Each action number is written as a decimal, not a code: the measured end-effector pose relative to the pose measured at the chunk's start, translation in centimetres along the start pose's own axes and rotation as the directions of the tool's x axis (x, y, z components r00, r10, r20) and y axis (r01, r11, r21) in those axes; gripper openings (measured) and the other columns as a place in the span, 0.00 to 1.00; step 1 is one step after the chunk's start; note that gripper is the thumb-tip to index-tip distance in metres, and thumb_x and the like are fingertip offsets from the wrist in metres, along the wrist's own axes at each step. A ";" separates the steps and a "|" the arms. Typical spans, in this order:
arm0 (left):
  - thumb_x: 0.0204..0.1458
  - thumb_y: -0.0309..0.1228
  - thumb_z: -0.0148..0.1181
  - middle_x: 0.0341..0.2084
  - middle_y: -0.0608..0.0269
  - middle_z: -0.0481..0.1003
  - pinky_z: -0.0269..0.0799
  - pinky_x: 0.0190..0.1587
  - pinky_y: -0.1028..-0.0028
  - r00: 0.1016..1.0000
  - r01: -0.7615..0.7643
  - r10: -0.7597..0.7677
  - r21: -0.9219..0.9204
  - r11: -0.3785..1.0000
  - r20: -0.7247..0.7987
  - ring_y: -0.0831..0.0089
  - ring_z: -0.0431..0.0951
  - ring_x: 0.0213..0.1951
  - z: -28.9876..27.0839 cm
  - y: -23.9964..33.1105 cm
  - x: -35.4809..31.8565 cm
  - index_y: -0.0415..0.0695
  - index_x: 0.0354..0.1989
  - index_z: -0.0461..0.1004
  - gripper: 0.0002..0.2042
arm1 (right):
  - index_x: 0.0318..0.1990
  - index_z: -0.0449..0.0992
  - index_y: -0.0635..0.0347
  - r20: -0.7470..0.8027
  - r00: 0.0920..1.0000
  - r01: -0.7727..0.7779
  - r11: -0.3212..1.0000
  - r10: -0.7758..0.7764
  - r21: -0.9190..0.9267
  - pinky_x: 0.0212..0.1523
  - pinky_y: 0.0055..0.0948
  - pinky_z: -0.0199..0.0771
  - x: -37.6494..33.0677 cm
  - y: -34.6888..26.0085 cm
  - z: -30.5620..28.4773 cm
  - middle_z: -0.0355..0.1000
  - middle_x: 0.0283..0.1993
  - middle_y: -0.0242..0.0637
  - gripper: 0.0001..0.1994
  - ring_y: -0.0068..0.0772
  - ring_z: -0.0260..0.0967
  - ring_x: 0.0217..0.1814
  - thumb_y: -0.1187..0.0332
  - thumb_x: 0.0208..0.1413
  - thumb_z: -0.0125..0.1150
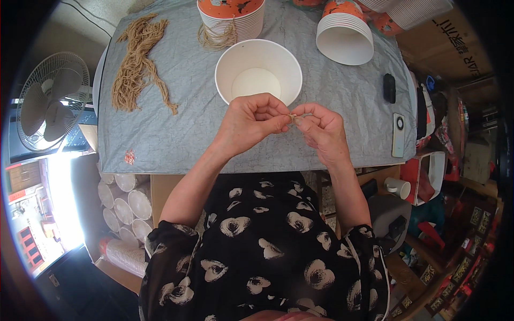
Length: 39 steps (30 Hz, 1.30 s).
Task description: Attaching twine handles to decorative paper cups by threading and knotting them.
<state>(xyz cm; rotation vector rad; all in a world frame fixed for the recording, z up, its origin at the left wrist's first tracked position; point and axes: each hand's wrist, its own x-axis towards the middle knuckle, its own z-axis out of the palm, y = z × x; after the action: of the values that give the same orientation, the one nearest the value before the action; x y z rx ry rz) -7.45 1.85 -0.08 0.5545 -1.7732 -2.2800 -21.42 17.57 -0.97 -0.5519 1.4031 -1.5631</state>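
Observation:
My left hand (246, 123) and my right hand (325, 134) meet just in front of a white paper bucket (227, 74). Thumbs and forefingers of both pinch a short bit of tan twine (291, 117), mostly hidden by the fingertips; whether it is knotted, I cannot tell. Behind the hands, the bucket's pale inside and round bottom show. A stack of orange-and-white buckets (243, 25) stands behind it, with loops of tan cord (217, 37) against its side. Farther left lies a loose bundle of tan cords (136, 67) on the grey-covered table (182, 139).
Another bucket stack (345, 40) lies at the back right. A black object (389, 88) and a phone (398, 135) rest near the right edge. At the left stands a fan (53, 101); below the table are wrapped white cup stacks (124, 211). A mug (397, 187) sits lower right.

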 end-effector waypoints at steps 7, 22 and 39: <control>0.55 0.22 0.66 0.30 0.62 0.82 0.80 0.38 0.80 0.999 -0.034 0.037 0.092 0.995 -0.034 0.79 0.83 0.34 0.2 0.0 -0.1 0.34 0.38 0.80 0.05 | 0.43 0.79 0.66 0.014 0.999 0.030 0.998 -0.030 -0.046 0.20 0.13 0.47 -0.2 -0.7 0.3 0.69 0.23 0.20 0.07 0.06 0.53 0.20 0.70 0.62 0.64; 0.58 0.22 0.64 0.32 0.64 0.81 0.79 0.40 0.80 0.999 -0.011 0.010 0.025 1.000 0.031 0.78 0.83 0.37 -0.1 0.0 -0.5 0.35 0.40 0.77 0.05 | 0.41 0.77 0.64 -0.003 1.000 -0.018 0.998 0.018 0.058 0.17 0.15 0.45 0.1 0.2 0.6 0.61 0.20 0.19 0.07 0.09 0.49 0.17 0.68 0.64 0.61; 0.62 0.24 0.60 0.39 0.61 0.81 0.79 0.45 0.79 0.995 0.040 -0.032 -0.081 0.996 0.090 0.76 0.83 0.40 -0.5 0.1 -0.2 0.35 0.47 0.75 0.08 | 0.42 0.72 0.62 -0.003 0.996 0.091 0.995 -0.091 -0.041 0.18 0.15 0.47 0.1 -0.2 1.1 0.59 0.21 0.20 0.08 0.10 0.49 0.18 0.66 0.68 0.56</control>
<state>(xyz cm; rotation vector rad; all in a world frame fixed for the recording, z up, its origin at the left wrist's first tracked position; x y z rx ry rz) -7.07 1.45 -0.10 0.4817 -1.7118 -2.4250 -20.64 16.88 -0.55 -0.6449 1.4334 -1.6111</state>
